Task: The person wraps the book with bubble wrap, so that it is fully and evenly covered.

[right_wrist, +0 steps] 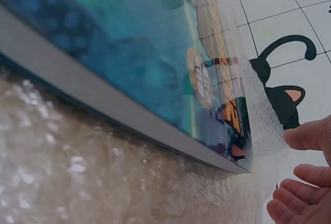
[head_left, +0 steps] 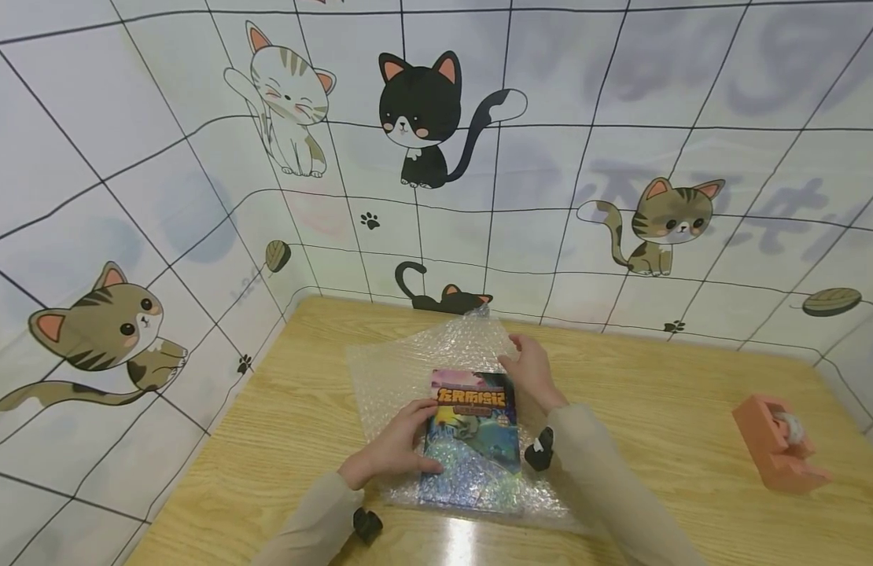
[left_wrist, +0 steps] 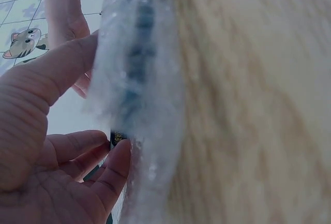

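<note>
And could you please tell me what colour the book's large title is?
The large title is orange, showing best in the head view.

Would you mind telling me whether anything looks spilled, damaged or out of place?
Nothing stands out: the book lies face up on the bubble wrap, which also covers its lower part, and the tape dispenser sits to the right.

The book [head_left: 473, 432] bears a title [head_left: 472, 398] in large orange Chinese characters — 历 and 记 can be made out, the others not surely. The smaller line [head_left: 473, 410] beneath, the cover's pale badge [right_wrist: 199, 79] and the wall covering's [head_left: 535, 165] faint lettering — all unreadable.
</note>
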A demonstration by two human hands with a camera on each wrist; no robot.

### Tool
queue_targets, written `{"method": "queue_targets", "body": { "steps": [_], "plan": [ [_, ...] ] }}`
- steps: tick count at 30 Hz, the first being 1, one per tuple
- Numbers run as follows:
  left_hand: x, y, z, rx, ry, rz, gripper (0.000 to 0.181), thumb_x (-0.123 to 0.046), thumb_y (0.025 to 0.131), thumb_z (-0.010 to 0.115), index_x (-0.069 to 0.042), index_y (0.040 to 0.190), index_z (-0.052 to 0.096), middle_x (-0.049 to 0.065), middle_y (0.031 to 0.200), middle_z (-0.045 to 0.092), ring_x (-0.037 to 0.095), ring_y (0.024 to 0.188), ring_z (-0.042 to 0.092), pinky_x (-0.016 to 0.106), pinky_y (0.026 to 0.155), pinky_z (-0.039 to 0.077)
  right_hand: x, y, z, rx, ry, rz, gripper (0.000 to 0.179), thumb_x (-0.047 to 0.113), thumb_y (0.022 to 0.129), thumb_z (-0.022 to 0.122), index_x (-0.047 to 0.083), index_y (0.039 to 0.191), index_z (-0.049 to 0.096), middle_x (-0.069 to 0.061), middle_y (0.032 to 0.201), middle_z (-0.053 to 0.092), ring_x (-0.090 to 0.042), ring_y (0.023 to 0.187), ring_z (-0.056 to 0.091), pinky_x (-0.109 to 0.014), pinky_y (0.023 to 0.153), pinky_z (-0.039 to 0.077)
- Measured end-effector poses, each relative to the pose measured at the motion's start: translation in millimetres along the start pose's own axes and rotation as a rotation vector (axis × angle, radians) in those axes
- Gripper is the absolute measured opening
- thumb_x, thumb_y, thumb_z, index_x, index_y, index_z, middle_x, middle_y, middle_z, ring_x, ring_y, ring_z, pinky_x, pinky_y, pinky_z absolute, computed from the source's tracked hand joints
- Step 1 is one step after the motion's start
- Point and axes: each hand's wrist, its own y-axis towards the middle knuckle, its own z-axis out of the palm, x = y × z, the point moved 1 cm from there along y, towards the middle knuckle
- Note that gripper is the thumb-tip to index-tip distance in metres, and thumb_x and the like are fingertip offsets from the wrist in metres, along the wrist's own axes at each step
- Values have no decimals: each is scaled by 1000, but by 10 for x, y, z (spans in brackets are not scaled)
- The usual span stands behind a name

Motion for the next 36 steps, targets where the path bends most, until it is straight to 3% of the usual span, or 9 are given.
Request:
{"method": "queue_targets", "body": {
  "steps": [12,23,30,36],
  "plan": [
    [3,-5,5,-5,9,-4,89,-25,67,85,8,136,39,16,143,35,34,133,31,48,107,28,-2,112,7,5,52,61,51,7,89,60,-11,131,40,-31,125,50,-41,116,47,-51,95,41],
    [-5,-6,0,-2,5,-10,89,-26,67,85,9,136,39,16,143,35,33,133,31,48,107,28,-30,170,34,-43,99,87,47,2,88,58,-11,130,41,-29,115,54,-39,107,52,-48,89,44],
    [-13,-7,-3,-2,17,-10,89,-25,67,85,8,136,39,16,143,35,33,133,31,49,107,28,-37,170,27,-105,109,38,39,-2,84,57,-11,121,50,-26,98,60,-35,91,59,-46,80,49],
    [-13,-7,-3,-2,15,-13,88,-24,67,85,8,136,40,16,143,35,33,133,31,49,107,28,-11,138,-7,-102,81,-1,27,-1,85,56,-7,111,59,-22,92,62,-33,85,59,-45,75,49]
  ]
}}
